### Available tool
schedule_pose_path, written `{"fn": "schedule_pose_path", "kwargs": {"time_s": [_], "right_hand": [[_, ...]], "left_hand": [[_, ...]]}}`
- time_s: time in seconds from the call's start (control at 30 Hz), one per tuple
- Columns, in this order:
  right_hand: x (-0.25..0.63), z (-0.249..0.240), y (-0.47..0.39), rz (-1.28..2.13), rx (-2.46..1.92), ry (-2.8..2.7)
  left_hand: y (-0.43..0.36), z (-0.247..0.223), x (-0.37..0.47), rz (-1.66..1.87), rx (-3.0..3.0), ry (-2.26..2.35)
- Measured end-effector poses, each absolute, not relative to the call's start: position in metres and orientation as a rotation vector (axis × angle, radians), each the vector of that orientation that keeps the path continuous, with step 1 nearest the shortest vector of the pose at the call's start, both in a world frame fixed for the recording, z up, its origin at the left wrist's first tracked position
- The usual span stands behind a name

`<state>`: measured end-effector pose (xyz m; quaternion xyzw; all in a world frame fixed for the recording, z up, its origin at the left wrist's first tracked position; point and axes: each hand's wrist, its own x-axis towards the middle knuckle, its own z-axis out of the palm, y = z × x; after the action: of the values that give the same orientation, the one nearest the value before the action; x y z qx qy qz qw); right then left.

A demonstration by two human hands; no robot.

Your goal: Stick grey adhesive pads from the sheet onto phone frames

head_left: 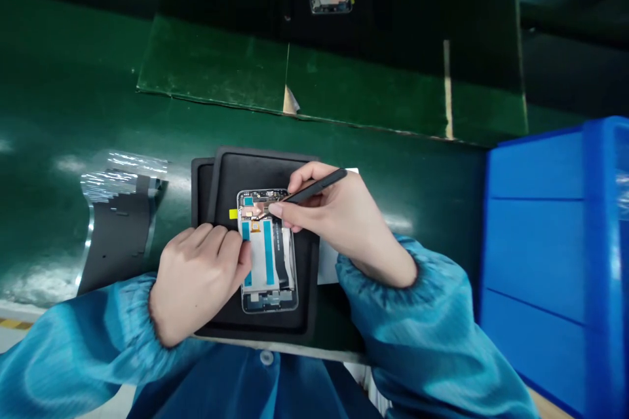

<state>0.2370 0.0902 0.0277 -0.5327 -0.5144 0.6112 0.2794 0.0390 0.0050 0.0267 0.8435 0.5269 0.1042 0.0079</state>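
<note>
Opened smartphone (pixel 259 262): on the black tray (pixel 260 170), long axis running from its near edge toward its far edge.
Right hand (pixel 339 217): over the tray's right side, fingers clamped on black tweezers (pixel 320 186); copper-toned board area (pixel 250 209) just left of its fingertips.
Left hand (pixel 200 278): over the tray's left edge, fingers curled together at the phone's side; grip, cannot tell.

No text is legible, even on the open phone (pixel 261 255).
</note>
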Motion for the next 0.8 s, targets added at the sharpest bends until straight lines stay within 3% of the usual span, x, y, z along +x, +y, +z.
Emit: {"fn": "schedule_pose_path", "kwargs": {"time_s": [0.8], "right_hand": [[0.234, 0.027, 0.088, 1.555, -1.512, -1.436]], "left_hand": [[0.006, 0.011, 0.034, 0.422, 2.621, 1.611]]}}
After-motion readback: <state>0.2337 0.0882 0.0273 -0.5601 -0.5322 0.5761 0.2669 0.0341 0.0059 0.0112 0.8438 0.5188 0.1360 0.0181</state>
